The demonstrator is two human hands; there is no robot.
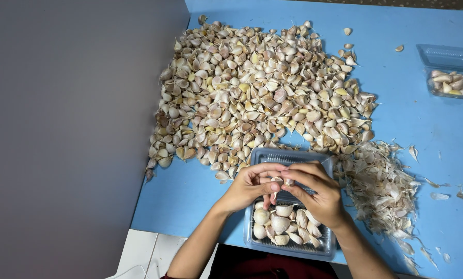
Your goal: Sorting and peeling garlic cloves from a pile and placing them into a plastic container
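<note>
Both hands meet over a clear plastic tray (253,235) at the near edge of the blue table (190,191). My left hand (249,185) and my right hand (314,191) pinch one garlic clove (279,181) between their fingertips, a strip of skin hanging from it. Several peeled, pale cloves (283,225) lie in the tray under my hands. A big heap of unpeeled garlic cloves (257,88) spreads over the table beyond the tray.
A pile of papery garlic skins (381,186) lies right of the tray. At the far right stands a second clear tray (451,70) with several cloves. A grey wall (66,129) borders the table on the left.
</note>
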